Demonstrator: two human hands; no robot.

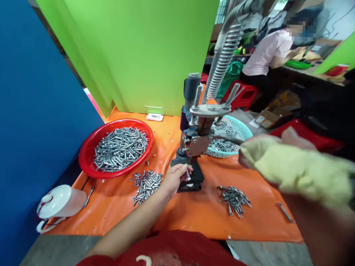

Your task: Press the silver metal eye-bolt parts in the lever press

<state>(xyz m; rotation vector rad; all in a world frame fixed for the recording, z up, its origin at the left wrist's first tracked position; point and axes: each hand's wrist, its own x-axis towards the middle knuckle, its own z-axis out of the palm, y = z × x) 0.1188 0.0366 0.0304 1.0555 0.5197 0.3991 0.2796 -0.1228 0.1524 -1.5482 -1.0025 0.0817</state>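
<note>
Here's the pin (188, 175), out by the black base (197, 174) of the press (199, 145), and your left hand (177, 176) has it, thumb and fingertip pinched together around it. Whether it touches the base, I can't tell. Up at twelve o'clock looms the press head, and there's the big worry: bring the lever (230, 138) round with those fingertips beneath, and they could be nipped. A slack pinch, too, might let the pin tilt, and a tilted pin could skid or mar.

Out at three o'clock, your right hand (297, 138) blurs against the yellow wrap (296, 169); how tightly its fingers close, I can't tell. If that wrap twists, the pull could go uneven.

Wider now: one pile (148, 186) at eight, another (235, 200) at four, both loose on the orange cover (191, 218); a stray forearm could mix or scatter them. Red basin (86, 165) at ten, basket (242, 130) at one, mug (74, 201) at eight, near the cover's edge, so a backward elbow might tip it.
</note>
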